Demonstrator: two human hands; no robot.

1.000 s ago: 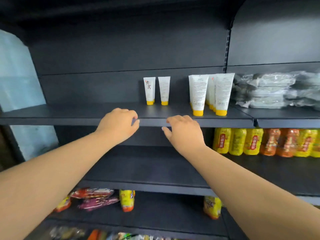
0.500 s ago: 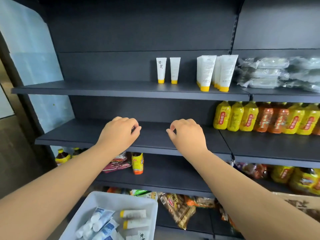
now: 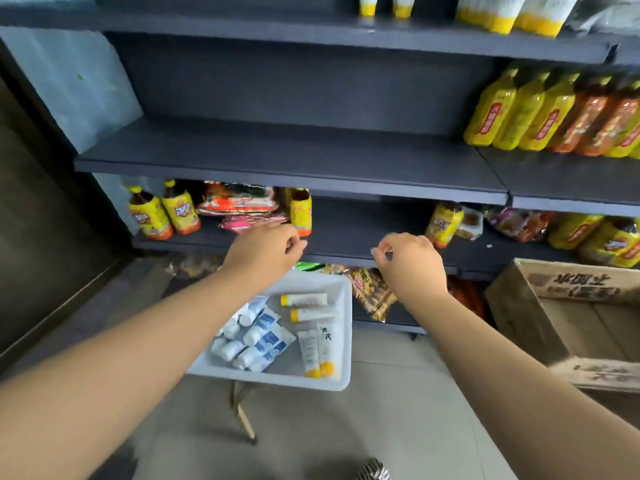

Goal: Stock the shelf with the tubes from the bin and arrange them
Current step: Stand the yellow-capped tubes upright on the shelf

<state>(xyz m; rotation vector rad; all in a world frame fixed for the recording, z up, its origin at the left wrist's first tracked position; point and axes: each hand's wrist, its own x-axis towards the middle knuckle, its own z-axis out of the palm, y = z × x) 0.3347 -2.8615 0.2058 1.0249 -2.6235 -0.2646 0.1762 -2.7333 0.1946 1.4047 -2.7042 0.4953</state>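
Several dark shelves (image 3: 291,157) fill the upper view, one above another. On the right of the middle level stands a row of yellow and orange drink bottles (image 3: 550,116). Right of the floor area sits an open cardboard box (image 3: 568,317) with printed characters on its flap. Below centre, a white bin (image 3: 341,341) rests on a small stand, just in front of the lowest shelves. Inside it lie white tubes with yellow caps (image 3: 304,301) toward the right side and a cluster of blue-and-white tubes (image 3: 258,337) toward the left. At the top edge, the yellow caps of standing tubes (image 3: 502,19) show on the highest shelf.

Both forearms reach forward over the bin. The left hand (image 3: 263,251) hovers above the bin's far-left corner, fingers curled loosely inward, holding nothing. The right hand (image 3: 412,261) hangs beside the bin's far-right corner, fingers likewise curled and empty.
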